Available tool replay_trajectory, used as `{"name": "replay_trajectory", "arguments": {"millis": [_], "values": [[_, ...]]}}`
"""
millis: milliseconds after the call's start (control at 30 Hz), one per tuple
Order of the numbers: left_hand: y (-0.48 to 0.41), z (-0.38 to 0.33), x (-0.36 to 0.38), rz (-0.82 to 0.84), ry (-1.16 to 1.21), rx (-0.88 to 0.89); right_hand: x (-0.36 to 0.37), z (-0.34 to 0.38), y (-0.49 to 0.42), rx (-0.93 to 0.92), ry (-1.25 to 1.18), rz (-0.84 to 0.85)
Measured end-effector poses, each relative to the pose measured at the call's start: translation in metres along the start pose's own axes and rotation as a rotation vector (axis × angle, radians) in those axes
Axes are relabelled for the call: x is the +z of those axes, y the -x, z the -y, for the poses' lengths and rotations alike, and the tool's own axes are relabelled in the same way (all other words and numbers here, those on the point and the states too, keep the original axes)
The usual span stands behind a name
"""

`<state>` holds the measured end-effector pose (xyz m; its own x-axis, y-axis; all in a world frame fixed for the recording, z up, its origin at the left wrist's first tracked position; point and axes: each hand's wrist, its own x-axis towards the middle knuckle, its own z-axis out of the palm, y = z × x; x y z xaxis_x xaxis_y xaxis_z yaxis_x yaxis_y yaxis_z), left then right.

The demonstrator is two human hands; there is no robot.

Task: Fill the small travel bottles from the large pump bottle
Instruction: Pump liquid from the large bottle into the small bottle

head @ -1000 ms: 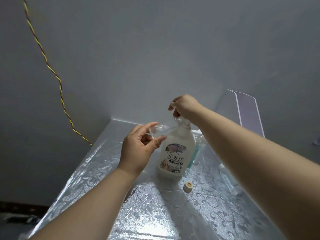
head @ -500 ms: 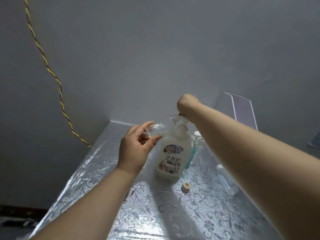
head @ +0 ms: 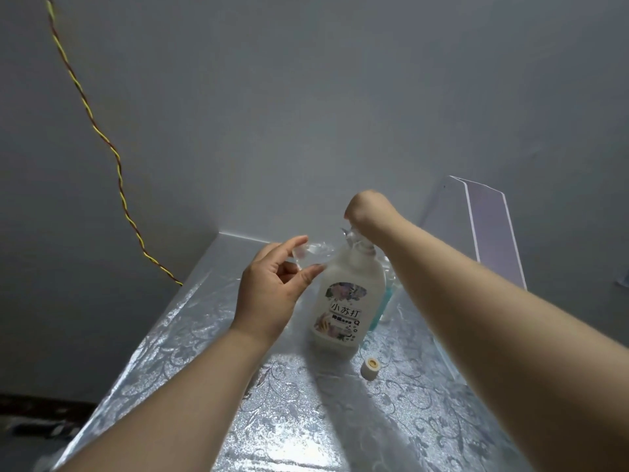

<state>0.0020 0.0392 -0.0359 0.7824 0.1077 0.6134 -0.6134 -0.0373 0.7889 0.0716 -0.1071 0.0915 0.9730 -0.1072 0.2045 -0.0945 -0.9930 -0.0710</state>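
I see the left hand [head: 272, 291] pinching a clear small bottle [head: 311, 251] by the milky pump bottle [head: 347, 301]. The right hand [head: 367, 209] sits over the pump; its grip I cannot tell

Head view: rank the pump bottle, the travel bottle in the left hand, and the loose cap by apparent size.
1. pump bottle
2. travel bottle, partly hidden by the left hand
3. cap, smallest although nearest the camera

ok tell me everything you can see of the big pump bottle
The pump bottle is milky white plastic with a flowered label bearing Chinese characters, standing upright on the silver patterned table. The right hand sits on its clear pump head; the left hand holds a small clear bottle by its nozzle.
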Motion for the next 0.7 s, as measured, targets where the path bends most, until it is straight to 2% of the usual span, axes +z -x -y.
{"name": "replay_trajectory", "arguments": {"millis": [300, 700], "values": [[0.000, -0.006, -0.001, -0.001, 0.004, 0.025, -0.013, 0.004, 0.002, 0.060, -0.217, -0.031], [0.002, -0.001, 0.000, 0.003, -0.005, 0.009, -0.003, 0.005, 0.008, 0.100, -0.209, 0.001]]}}
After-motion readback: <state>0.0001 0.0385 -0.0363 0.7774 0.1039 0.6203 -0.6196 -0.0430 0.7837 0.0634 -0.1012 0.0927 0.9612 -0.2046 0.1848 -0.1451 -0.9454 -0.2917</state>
